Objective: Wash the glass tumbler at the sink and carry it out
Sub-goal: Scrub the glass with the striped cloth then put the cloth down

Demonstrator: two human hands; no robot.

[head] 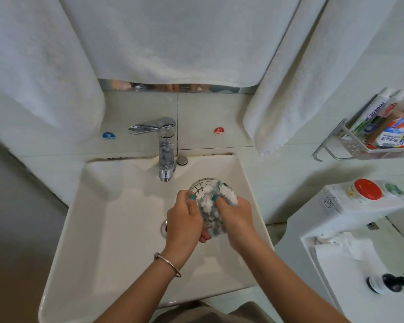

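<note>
Over the white sink I hold a clear patterned glass tumbler, its mouth tilted toward the tap. My left hand wraps around its left side. My right hand grips a white and grey knobbly cloth, part of it stuffed inside the tumbler and part draped over its rim. The chrome tap stands just behind the tumbler; no water runs from it. The drain peeks out left of my left hand.
White towels hang above the sink. A metal wall rack with tubes and packets is at the right. A toilet cistern carries a red-lidded jar. A dark bottle lies lower right.
</note>
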